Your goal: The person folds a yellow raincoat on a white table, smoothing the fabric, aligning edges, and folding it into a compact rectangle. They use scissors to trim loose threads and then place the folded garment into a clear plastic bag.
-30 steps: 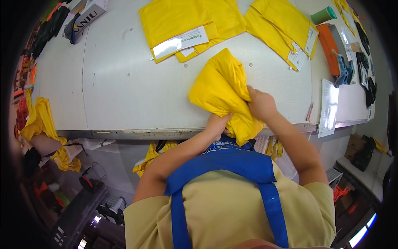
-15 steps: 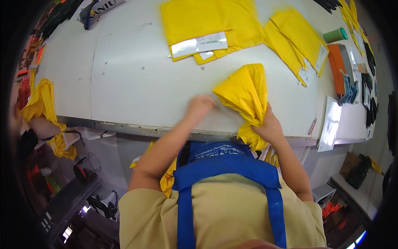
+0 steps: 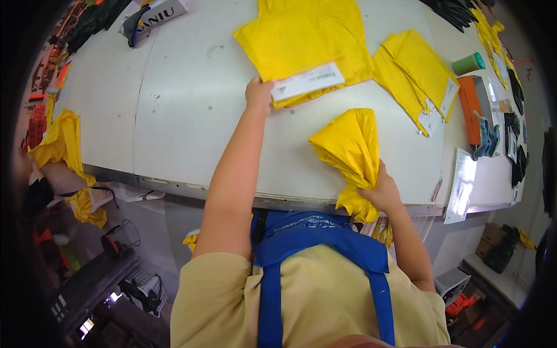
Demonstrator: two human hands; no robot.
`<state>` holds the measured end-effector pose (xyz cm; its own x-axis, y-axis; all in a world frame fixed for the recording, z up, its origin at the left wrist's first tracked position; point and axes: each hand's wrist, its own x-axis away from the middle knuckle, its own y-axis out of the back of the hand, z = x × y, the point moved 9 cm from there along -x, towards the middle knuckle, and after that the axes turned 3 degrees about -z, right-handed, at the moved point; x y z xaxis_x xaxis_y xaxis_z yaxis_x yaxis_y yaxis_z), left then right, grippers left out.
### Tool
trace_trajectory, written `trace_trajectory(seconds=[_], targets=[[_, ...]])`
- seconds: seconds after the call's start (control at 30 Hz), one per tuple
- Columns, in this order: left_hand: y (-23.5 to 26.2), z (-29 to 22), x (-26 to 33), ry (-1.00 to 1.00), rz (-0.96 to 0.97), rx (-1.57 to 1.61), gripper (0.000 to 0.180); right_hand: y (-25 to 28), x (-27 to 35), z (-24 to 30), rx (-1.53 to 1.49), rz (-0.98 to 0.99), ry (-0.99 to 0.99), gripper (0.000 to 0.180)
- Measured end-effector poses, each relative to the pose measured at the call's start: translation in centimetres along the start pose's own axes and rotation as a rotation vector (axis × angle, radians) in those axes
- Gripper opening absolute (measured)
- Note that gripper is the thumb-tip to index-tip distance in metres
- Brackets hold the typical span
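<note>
Cloth stack (image 3: 307,43) on table (image 3: 185,122), beyond held cloth (image 3: 347,145); paper (image 3: 461,182) right.

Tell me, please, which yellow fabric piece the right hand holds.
The bunched yellow bundle, nearer the person than the left stack and right stack, which are both folded.

The right hand (image 3: 382,190) grips a bunched yellow cloth (image 3: 348,145) that partly hides its fingers, while the left hand's fingertips, at the near left corner of a yellow stack (image 3: 310,43), are too unclear to show whether they pinch it. The picture's top edge cuts off that stack's far end and some black items (image 3: 449,13) at the far right. At the left, another person's arm (image 3: 62,178) lies partly under yellow fabric (image 3: 60,139), blurring into the dark rim.
</note>
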<state>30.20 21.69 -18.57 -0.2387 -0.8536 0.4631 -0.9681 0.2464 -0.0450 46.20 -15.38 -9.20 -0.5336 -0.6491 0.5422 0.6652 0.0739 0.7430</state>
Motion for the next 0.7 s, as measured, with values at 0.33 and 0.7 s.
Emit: trace_trajectory(seconds=[0.33,0.7], targets=[[16.5,4.1,20.1,-0.397,-0.319,-0.902,0.043,0.8,-4.2,7.3,0.039,-0.047,0.116,0.096],[7.6,7.8,25.8,-0.734,0.156,-1.211,0.054,-1.8,-4.2,8.5,0.097,-0.140,0.137,0.092]])
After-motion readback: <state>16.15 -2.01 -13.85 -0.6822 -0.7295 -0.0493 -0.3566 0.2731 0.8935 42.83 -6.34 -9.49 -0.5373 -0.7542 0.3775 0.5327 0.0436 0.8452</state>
